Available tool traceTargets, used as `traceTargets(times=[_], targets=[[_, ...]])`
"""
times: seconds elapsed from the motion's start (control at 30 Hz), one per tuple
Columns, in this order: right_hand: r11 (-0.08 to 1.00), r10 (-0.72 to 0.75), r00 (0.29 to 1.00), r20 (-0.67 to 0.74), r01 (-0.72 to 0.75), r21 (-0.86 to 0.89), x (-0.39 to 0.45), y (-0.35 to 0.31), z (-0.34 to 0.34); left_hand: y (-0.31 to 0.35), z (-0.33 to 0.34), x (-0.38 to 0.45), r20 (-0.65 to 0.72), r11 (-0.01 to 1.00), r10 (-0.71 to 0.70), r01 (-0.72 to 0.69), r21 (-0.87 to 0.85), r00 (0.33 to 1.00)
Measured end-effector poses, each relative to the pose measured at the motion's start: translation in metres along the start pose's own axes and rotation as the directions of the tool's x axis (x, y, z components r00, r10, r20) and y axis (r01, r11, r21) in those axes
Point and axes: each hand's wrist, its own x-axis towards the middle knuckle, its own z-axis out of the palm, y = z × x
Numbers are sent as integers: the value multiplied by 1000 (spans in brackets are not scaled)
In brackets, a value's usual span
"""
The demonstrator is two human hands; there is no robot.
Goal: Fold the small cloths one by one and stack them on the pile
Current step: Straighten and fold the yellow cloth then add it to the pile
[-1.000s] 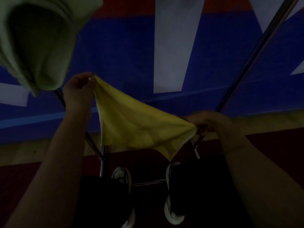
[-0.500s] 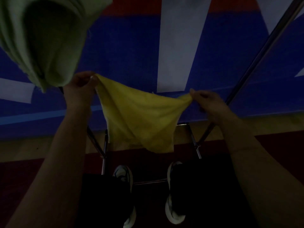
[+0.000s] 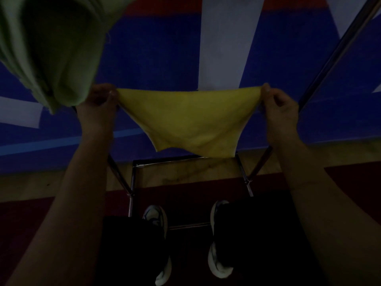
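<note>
A small yellow cloth [image 3: 189,122] hangs stretched in the air between my hands, its top edge taut and level, its lower part sagging to a point. My left hand [image 3: 99,104] pinches its left top corner. My right hand [image 3: 278,108] pinches its right top corner. A pale green cloth [image 3: 51,48] hangs bunched at the upper left, close to the camera, partly in front of my left hand. No pile of folded cloths is in view.
Behind the cloth is a blue, white and red surface [image 3: 165,48]. A metal frame [image 3: 136,182] with slanted bars stands below it. A long metal bar [image 3: 334,50] runs up to the top right. My shoes [image 3: 156,219] are on a dark red floor.
My right hand has risen and moved right with its corner, my left hand stayed about level, so the yellow cloth went from slack and slanted to stretched wide with a level top edge.
</note>
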Motion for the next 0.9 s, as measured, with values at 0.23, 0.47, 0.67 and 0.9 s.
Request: traceTargets(times=[0.23, 0.47, 0.67, 0.9], targets=[[992, -100, 990, -98, 91, -89, -2, -3, 3, 1, 2, -2, 75, 984, 105, -115, 136, 992], [984, -37, 987, -159, 8, -177, 2, -2, 4, -1, 6, -7, 217, 938, 112, -175, 298, 970], [968, -33, 997, -66, 15, -249, 0, 0, 9, -14, 11, -5, 256, 876, -26, -101, 471, 966], [971, -37, 993, -116, 8, -238, 0, 0, 10, -9, 12, -7, 198, 936, -90, 15, 351, 976]])
